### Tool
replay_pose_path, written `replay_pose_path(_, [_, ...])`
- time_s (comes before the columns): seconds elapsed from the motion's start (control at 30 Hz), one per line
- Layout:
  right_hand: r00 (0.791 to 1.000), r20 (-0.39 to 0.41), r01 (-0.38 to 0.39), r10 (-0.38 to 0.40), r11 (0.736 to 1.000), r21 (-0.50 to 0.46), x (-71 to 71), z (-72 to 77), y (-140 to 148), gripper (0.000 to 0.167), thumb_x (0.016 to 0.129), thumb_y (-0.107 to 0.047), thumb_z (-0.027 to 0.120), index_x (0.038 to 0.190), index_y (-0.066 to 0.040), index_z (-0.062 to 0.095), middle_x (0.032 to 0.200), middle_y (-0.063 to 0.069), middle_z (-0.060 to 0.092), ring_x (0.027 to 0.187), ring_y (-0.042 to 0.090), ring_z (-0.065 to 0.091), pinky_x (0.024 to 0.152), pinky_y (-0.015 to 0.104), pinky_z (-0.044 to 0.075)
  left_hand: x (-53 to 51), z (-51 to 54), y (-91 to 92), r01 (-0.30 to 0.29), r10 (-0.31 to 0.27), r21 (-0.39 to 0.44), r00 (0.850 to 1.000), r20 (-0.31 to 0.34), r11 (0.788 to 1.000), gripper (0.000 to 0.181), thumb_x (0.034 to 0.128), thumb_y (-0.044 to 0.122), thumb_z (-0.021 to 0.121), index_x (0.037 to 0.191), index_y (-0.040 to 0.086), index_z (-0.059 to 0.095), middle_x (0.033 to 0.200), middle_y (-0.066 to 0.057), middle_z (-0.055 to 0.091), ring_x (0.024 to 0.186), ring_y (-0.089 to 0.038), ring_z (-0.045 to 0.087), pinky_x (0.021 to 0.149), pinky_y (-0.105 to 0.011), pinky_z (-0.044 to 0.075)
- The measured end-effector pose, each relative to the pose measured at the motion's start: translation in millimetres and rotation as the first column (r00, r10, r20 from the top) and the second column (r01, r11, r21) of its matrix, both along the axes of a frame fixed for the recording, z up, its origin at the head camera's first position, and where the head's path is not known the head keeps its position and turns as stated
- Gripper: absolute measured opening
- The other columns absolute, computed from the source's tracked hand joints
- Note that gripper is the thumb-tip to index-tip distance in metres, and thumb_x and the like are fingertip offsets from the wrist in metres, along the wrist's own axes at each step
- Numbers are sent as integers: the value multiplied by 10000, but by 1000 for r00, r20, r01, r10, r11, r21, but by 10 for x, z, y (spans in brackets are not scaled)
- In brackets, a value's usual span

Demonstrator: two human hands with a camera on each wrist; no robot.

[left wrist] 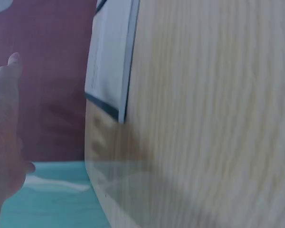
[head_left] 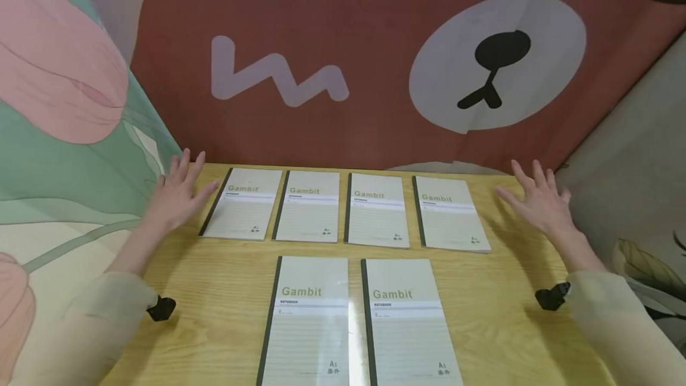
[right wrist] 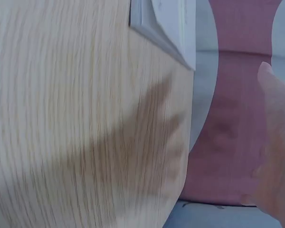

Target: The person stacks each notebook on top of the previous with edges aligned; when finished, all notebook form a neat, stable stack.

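The left hand and right hand hover above the table, fingers spread and empty, flanking four notebooks in a row behind two more notebooks.

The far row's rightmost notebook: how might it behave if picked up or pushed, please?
The notebook would probably bend, looking thin. Its cover may flop open from the spine, since its edge looks slightly parted. Lying flat, it seems unlikely to roll.

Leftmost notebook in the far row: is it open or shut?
Shut. In the head view, the leftmost notebook lies flat, printed Gambit cover facing up, dark spine strip on its left, with no inside page exposed.
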State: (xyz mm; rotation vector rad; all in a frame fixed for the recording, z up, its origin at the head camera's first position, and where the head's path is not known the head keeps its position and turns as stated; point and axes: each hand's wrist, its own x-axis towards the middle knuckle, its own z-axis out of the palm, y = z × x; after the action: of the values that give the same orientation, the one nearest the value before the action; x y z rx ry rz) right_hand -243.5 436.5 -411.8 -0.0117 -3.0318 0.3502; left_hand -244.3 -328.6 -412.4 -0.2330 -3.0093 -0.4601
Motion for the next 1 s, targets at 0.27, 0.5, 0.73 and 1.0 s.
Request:
replay_pose_path(0.27, [999,32,23,-19,988,-152,-60,-54,-179,852,1030,-675,358,1659,-277,-56,1708,258,-145,1511,639,26,1011,923,141,-131,55,346,30,-35,155,999,26,987,762,1085,590,252,1664,198,-52,1725,-228,-73,1580,-517,-17,1181,-821,119])
replay_pose_path(0.5, [1000,0,2,-3,965,-261,-134,-58,-364,805,1053,-630,356,1665,-267,-22,1711,287,-53,1502,648,84,1050,886,187,-160,13,768,58,-81,365,996,47,929,706,1092,584,184,1659,246,-66,1742,-144,-72,1611,-422,-16,1269,-719,53])
replay_pose_path(0.73, [1000,-5,15,-19,926,-378,-178,-98,-489,771,1064,-616,327,1668,-262,4,1711,294,-14,1515,638,66,1100,881,135,-211,-46,1165,86,-126,557,991,35,826,640,1114,504,167,1664,234,-17,1755,-34,-30,1633,-305,-9,1334,-569,23])
replay_pose_path(1.0, [1000,-14,-19,14,836,-548,-166,-89,-585,734,1088,-563,299,1670,-179,67,1715,271,69,1480,621,237,1189,780,200,-277,-53,1614,31,-155,723,982,107,690,584,1111,406,192,1658,322,3,1751,82,-21,1636,-194,-23,1352,-470,6])
